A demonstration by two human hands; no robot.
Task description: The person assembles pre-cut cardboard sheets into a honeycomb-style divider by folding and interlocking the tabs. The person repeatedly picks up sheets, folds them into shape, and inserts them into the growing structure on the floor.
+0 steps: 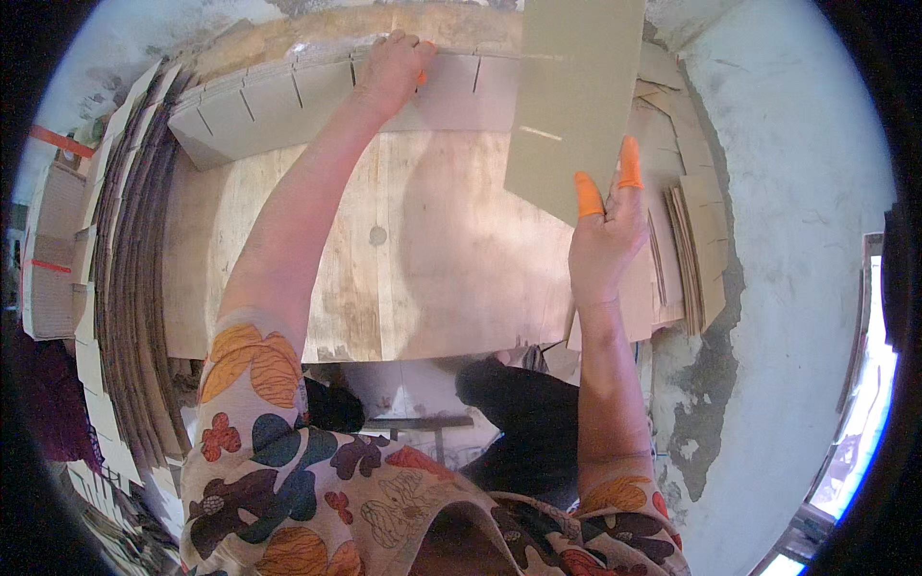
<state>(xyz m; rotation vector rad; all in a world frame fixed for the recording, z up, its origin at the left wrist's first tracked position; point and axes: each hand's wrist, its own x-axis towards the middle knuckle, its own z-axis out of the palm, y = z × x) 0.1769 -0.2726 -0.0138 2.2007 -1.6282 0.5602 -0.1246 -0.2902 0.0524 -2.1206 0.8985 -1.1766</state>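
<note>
Several long grey-beige cardboard strips (279,96) with narrow slots stand on edge together along the back of the wooden table. My left hand (392,75) reaches across to them, its fingers curled over the top edge and an orange finger cover on at least one digit. Raised at the right is a flat cardboard sheet (576,106) with two light slots. My right hand (610,235) pinches this sheet near its lower corner, with orange covers on the thumb and a finger. Part of the sheet runs out of the picture at the top.
A tall stack of slotted cardboard pieces (134,259) lines the left side, beside a bundle with red strapping (50,254). More cardboard pieces (684,250) lean at the right, against a worn pale wall (788,192). The bare wooden tabletop (365,250) lies between them.
</note>
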